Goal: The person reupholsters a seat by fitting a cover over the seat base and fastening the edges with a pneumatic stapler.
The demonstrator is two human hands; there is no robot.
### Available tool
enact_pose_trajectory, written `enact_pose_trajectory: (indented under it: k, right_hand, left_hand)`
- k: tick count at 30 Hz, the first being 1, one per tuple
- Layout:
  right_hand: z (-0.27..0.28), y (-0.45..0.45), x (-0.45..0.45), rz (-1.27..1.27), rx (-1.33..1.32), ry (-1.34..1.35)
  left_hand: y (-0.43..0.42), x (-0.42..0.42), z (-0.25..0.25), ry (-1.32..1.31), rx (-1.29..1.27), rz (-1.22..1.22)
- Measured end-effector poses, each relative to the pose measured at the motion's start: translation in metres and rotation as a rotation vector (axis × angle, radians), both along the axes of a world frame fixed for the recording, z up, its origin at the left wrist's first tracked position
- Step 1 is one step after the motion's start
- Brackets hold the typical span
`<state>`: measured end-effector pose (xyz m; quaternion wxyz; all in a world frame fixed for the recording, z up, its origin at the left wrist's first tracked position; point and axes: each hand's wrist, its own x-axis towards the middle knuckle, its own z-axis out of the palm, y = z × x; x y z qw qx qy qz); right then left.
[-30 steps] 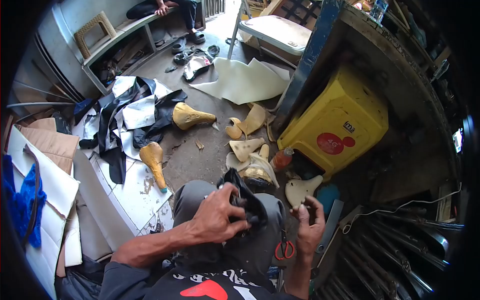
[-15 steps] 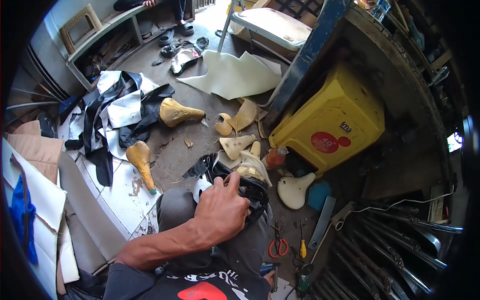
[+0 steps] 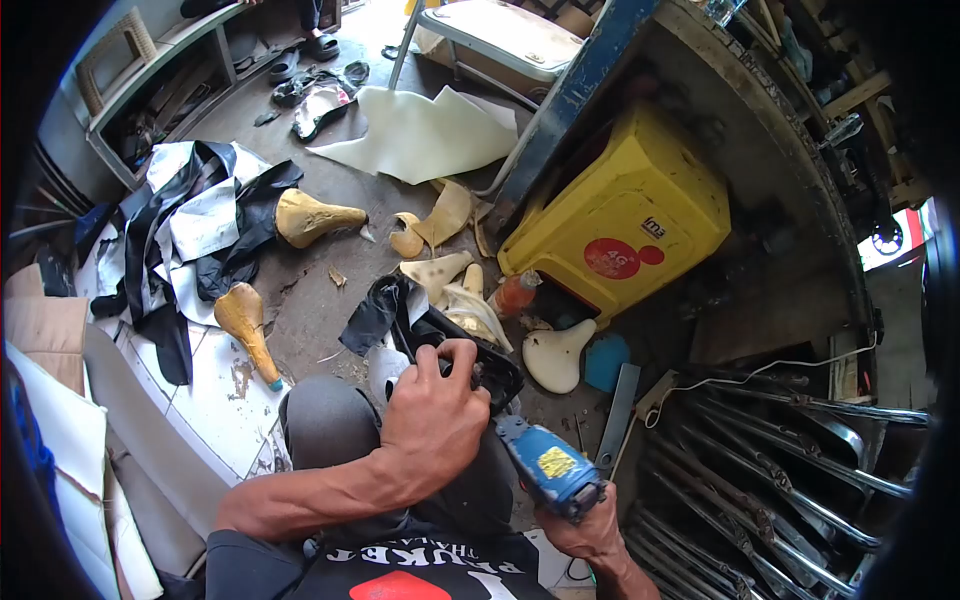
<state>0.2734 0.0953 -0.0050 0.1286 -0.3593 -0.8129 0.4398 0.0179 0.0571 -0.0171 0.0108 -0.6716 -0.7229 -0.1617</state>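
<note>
My left hand is closed around the rim of a black saddle-shaped piece that rests over my lap. Loose black covering material sticks out on its far left side. In my right hand is a blue tool with a yellow label, which looks like a staple gun. The tool's front end points at the near edge of the black piece. My right fingers are partly hidden behind the tool.
Yellow saddle shapes and a cream saddle pad lie on the floor. A yellow plastic stool lies tipped at the right. Metal frames are stacked at the lower right. A folding chair stands ahead.
My right hand has left the black piece's side, gone down low and come back up with the blue tool. My left hand stays on the black piece. The view has shifted right.
</note>
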Motion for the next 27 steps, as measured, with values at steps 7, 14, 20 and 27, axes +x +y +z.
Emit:
enact_pose_trajectory:
  k: [7, 14, 20, 27]
  right_hand:
    - [0.007, 0.000, -0.024, 0.036, 0.013, -0.069]
    - [0.059, 0.008, -0.055, -0.046, -0.108, -0.404]
    - [0.047, -0.008, -0.044, -0.130, 0.052, -0.493]
    - [0.021, -0.016, -0.030, -0.180, 0.122, -0.429]
  left_hand:
    - [-0.005, -0.001, -0.001, -0.002, -0.036, 0.023]
    - [-0.008, -0.002, -0.007, -0.121, -0.013, -0.109]
    - [-0.015, -0.002, -0.001, -0.353, 0.034, -0.302]
    - [-0.014, 0.007, 0.008, -0.280, 0.065, -0.453]
